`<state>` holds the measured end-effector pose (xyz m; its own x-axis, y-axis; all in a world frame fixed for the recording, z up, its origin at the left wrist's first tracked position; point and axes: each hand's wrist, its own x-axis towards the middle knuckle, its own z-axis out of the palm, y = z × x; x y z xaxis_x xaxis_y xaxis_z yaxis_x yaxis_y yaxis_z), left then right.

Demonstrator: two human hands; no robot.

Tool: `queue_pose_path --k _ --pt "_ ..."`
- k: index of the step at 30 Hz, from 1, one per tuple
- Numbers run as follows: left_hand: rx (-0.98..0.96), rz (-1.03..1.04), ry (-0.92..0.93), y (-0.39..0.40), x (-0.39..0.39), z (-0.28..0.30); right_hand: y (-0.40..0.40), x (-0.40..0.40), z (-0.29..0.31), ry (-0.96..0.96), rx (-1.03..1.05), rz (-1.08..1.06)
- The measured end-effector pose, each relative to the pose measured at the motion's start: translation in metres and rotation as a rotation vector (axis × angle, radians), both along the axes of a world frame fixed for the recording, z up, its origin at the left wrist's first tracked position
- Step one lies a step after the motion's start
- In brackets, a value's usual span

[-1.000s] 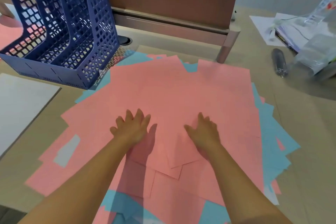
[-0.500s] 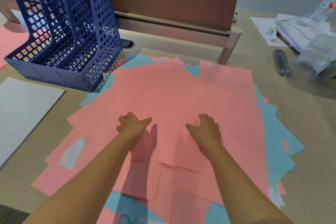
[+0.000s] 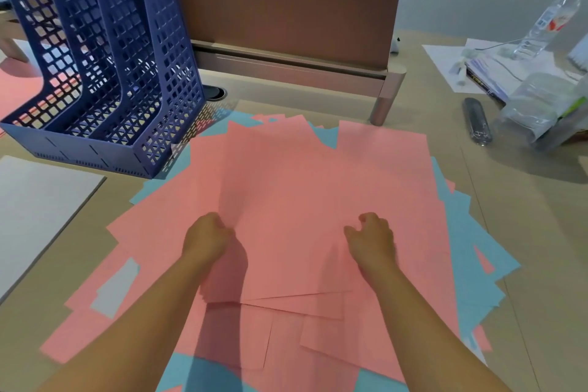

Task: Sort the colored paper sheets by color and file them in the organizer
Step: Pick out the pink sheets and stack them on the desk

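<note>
Left hand (image 3: 206,237) grip curled, pinching pink sheets (image 3: 286,200) at their left edge; right hand (image 3: 372,237) grip loosely curled atop them, hold uncertain. Blue sheets (image 3: 471,248) lie beneath. Organizer (image 3: 105,73) stands beyond the left grip. Risk: uneven lifting may fan sheets or drag blue ones along.

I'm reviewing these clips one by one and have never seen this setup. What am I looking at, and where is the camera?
There is no machine here: a person works with bare hands, filmed by a camera worn on the head, looking forward and down. On the desk lies a loose pile of pink sheets over blue sheets. A blue mesh organizer stands at the far left; a water bottle and papers lie far right. The left hand has its fingers curled on the edge of a pink sheet, lifting it. The right hand rests curled on the pile; whether it grips paper is unclear.
</note>
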<state>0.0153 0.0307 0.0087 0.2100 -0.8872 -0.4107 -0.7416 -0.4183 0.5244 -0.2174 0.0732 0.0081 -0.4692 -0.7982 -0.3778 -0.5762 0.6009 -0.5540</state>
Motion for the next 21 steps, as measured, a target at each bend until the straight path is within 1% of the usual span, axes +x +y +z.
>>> queue_pose_path --k 2,3,6,9,11,16,18,19,21 --pt "-0.043 0.008 -0.091 -0.005 0.005 -0.001 0.000 -0.015 0.001 0.202 0.044 0.088" --pt "-0.065 0.010 -0.113 -0.007 0.006 -0.003 -0.001 -0.023 0.000 0.261 0.087 0.123" --pt "-0.078 0.019 -0.123 -0.012 0.002 -0.014 -0.003 -0.041 -0.012 0.322 0.196 0.188" --pt "-0.030 -0.026 -0.227 -0.015 -0.006 -0.022 -0.003 -0.041 -0.023 0.334 0.203 0.255" --pt "-0.010 -0.031 -0.260 -0.016 -0.011 -0.022 -0.003 -0.036 -0.024 0.334 0.184 0.294" --pt "0.010 -0.078 -0.214 -0.013 -0.031 -0.016 0.000 -0.021 -0.018 0.243 0.120 0.360" --pt "0.026 -0.111 -0.212 -0.012 -0.037 -0.015 0.005 -0.019 -0.014 0.235 0.091 0.386" --pt "0.035 -0.127 -0.207 -0.011 -0.038 -0.014 0.006 -0.020 -0.012 0.224 0.063 0.379" --pt "0.039 -0.141 -0.197 -0.010 -0.039 -0.010 0.006 -0.020 -0.006 0.132 -0.017 0.300"
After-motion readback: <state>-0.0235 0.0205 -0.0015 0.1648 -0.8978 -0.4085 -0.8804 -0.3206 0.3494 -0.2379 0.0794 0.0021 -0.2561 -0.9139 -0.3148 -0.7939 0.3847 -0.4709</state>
